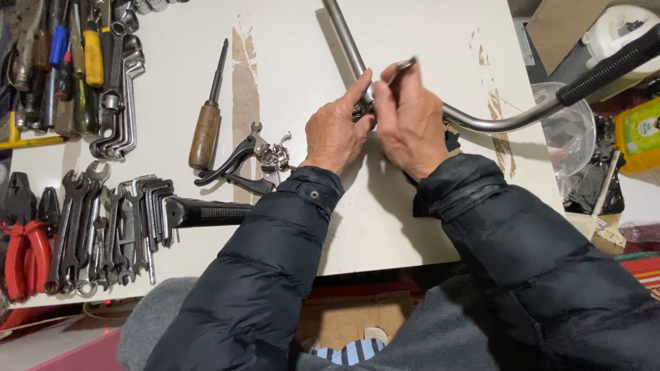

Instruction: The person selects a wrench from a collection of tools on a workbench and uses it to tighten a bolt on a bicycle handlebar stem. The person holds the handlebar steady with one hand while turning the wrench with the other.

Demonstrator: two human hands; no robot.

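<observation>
Both hands were at work on a metal handlebar (474, 122) that lay across the white tabletop (289, 41). The left hand (337, 130) had its grip pressed together around a small metal fitting (362, 110) on the bar, thumb and fingers closed on the tube. The right hand (409, 117) pinched a thin metal tool (405, 65) between thumb and forefinger, its tip pointing up and away from the fitting. The two hands touched each other at the bar. The handlebar curved off to the right and ended in a black rubber sleeve (612, 65) past the tabletop edge; its straight tube ran up toward the far edge.

Just left of the left hand lay a black brake lever (234, 161) with loose metal clamps (275, 154) touching it. A wooden-handled screwdriver (206, 130) lay near these. A second black rubber sleeve (206, 211) rested beside a row of spanners (89, 227) at the near left. Red pliers (27, 254) lay at the left edge.
</observation>
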